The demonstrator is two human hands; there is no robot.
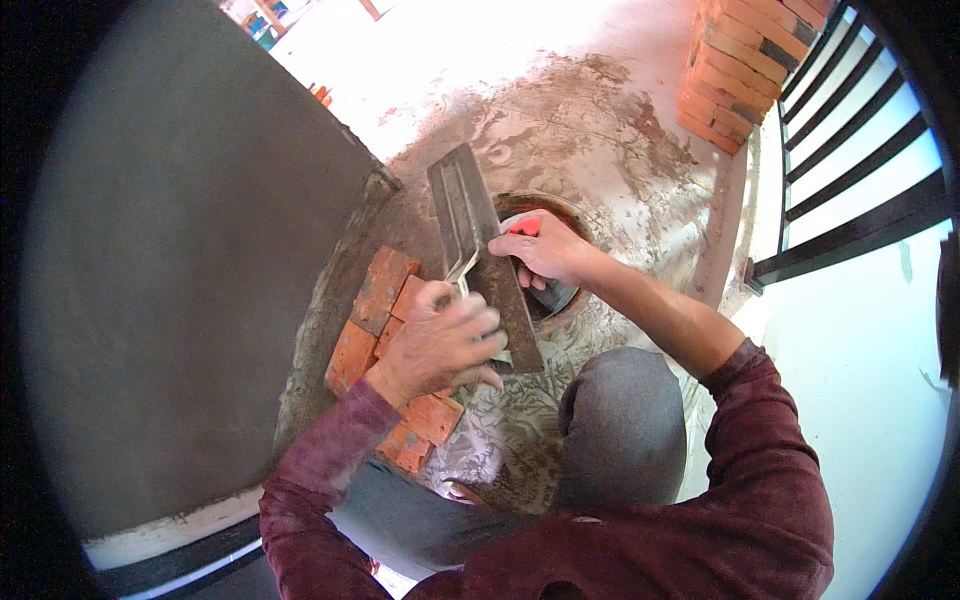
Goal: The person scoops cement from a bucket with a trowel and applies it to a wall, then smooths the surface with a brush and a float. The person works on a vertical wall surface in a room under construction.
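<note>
A long rectangular plastering trowel (462, 195) is tilted in front of me, its ribbed back and metal bracket facing up. My left hand (440, 340) is curled loosely at its handle side, thumb and forefinger by the bracket; the fingers are slightly blurred and cover the handle. My right hand (548, 250) is closed round a red-handled tool (523, 228) beside the trowel's right edge. Most of that tool is hidden by the fingers and the trowel. Just under the right hand is a round container (570, 212) with a dirty brownish rim, its inside partly visible.
Orange bricks (380, 290) lie left of the trowel, against a smooth grey plastered wall (200, 260). A brick stack (740, 70) stands far right by a dark barred railing (860, 170). The floor (600, 120) is smeared with mortar. My bent knee (625, 430) is close below the container.
</note>
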